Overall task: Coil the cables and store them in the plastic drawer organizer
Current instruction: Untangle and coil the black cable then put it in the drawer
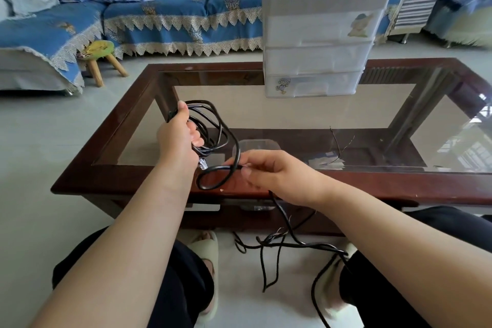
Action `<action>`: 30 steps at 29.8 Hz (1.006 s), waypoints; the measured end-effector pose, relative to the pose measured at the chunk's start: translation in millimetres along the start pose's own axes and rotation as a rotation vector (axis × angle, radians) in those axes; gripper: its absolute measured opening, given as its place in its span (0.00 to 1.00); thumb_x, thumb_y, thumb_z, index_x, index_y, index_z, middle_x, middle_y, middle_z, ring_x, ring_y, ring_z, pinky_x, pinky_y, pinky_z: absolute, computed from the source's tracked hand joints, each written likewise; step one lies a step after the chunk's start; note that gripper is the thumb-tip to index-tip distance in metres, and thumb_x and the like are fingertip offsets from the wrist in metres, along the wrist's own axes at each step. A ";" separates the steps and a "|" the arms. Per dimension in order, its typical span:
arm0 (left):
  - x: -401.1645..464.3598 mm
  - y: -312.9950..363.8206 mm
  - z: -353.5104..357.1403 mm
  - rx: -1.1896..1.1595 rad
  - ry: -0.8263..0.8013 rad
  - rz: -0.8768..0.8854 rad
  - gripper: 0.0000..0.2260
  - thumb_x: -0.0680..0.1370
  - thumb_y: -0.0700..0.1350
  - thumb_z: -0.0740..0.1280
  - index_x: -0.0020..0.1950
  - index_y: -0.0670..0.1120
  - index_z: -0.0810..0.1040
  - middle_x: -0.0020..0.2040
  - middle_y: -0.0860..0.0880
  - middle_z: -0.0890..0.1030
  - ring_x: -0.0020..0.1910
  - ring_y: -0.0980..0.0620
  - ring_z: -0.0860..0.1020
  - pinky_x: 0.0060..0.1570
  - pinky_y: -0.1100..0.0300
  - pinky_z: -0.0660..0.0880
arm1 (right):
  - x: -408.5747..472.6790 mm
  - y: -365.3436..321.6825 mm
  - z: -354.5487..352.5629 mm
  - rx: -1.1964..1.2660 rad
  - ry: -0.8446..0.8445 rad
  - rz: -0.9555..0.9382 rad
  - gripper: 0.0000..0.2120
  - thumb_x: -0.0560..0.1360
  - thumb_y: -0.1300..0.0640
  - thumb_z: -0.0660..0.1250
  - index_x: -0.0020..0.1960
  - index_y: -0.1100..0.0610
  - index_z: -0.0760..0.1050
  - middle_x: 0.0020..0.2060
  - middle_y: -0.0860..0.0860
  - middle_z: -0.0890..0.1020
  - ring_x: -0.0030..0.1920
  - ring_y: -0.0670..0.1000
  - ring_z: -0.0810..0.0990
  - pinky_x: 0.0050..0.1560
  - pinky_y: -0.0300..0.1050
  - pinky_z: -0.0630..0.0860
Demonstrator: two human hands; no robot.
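One black cable (213,125), several loops bunched in the left hand (178,136), fist closed around them over the near-left of the glass table (292,106). Right hand (269,170) pinches the same cable's running length at the near table edge; slack trails to the floor. One drawer organizer (319,34), three drawers, cartoon stickers, no readable text, far right-centre. Glass between is open.

Organizer (319,34) on table (127,184), sofa (173,16) behind.
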State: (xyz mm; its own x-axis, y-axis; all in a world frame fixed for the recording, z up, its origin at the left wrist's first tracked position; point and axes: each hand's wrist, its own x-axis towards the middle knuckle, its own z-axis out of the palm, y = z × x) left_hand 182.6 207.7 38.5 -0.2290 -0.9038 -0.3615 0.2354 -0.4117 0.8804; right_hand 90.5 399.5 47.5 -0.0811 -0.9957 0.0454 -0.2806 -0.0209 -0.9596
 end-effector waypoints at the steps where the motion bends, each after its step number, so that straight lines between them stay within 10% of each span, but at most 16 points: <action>1: -0.6 0.2 1.1 0.006 0.002 -0.017 0.24 0.78 0.54 0.66 0.29 0.47 0.60 0.18 0.54 0.60 0.15 0.57 0.58 0.18 0.66 0.55 | 0.2 2.0 -0.4 0.009 -0.015 -0.013 0.12 0.79 0.63 0.63 0.60 0.55 0.75 0.43 0.42 0.78 0.43 0.40 0.76 0.51 0.37 0.72; 6: 3.4 -7.5 5.6 0.101 0.056 -0.102 0.23 0.78 0.55 0.66 0.31 0.46 0.61 0.16 0.54 0.60 0.15 0.56 0.59 0.21 0.65 0.58 | -5.7 -3.3 7.1 0.232 0.119 -0.038 0.20 0.71 0.47 0.67 0.60 0.52 0.70 0.51 0.47 0.78 0.53 0.45 0.77 0.54 0.38 0.74; 10: 6.0 -10.0 7.7 0.145 0.022 -0.089 0.18 0.79 0.54 0.64 0.36 0.44 0.66 0.16 0.54 0.60 0.14 0.56 0.58 0.18 0.68 0.58 | 7.5 -4.8 -5.6 0.546 0.488 0.142 0.22 0.67 0.27 0.59 0.37 0.44 0.75 0.33 0.46 0.77 0.47 0.51 0.78 0.59 0.47 0.71; 20: -5.0 -9.0 12.4 0.174 0.067 0.071 0.20 0.77 0.55 0.67 0.33 0.46 0.64 0.18 0.54 0.63 0.17 0.57 0.60 0.20 0.66 0.58 | 10.0 -7.0 -34.7 0.990 0.455 0.122 0.12 0.76 0.68 0.55 0.45 0.62 0.77 0.43 0.53 0.81 0.53 0.53 0.81 0.56 0.45 0.73; 26: 20.2 11.1 4.6 0.153 0.066 -0.083 0.22 0.79 0.55 0.64 0.32 0.47 0.59 0.16 0.54 0.59 0.14 0.56 0.56 0.20 0.65 0.59 | -4.6 -17.5 -35.7 0.875 0.019 0.213 0.03 0.74 0.62 0.61 0.48 0.60 0.71 0.33 0.54 0.76 0.34 0.55 0.80 0.50 0.56 0.78; 30: 15.9 16.9 -8.7 0.008 0.088 0.007 0.19 0.78 0.54 0.66 0.32 0.46 0.67 0.20 0.54 0.59 0.18 0.56 0.56 0.21 0.63 0.55 | -7.9 -19.2 -56.2 0.881 0.146 0.292 0.09 0.74 0.54 0.60 0.49 0.58 0.73 0.25 0.48 0.68 0.28 0.49 0.72 0.38 0.46 0.76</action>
State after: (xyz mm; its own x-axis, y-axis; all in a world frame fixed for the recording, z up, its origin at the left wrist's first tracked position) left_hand 191.1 185.4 45.0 -0.1436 -0.9134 -0.3808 0.2286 -0.4050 0.8853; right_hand 42.8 412.8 81.2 -0.1703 -0.9524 -0.2528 0.5899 0.1070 -0.8003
